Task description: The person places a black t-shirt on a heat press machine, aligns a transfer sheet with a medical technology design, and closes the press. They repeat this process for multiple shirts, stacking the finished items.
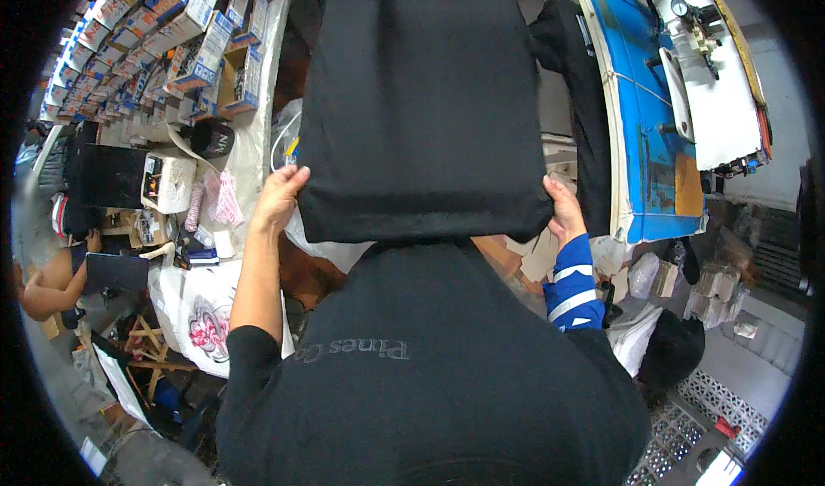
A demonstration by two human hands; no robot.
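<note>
A black garment (430, 108), apparently a T-shirt, lies spread flat and smooth in front of me, its hem toward my body. My left hand (284, 195) pinches its near left corner between thumb and fingers. At the near right corner, my right hand (564, 209) grips the hem the same way, with a blue sleeve with white bands on that forearm. The cloth looks stretched between both hands. A support beneath it is mostly hidden; only a pale edge shows at the far end. More black cloth (591, 134) hangs along the right side.
Stacked small boxes (172, 22) fill the far left table. A black cap (211, 139) and a white bag (202, 314) are nearer. At right stands a blue-topped bench (632, 99) with a pressure gauge (680, 6). Another person's arm (56, 293) shows at far left.
</note>
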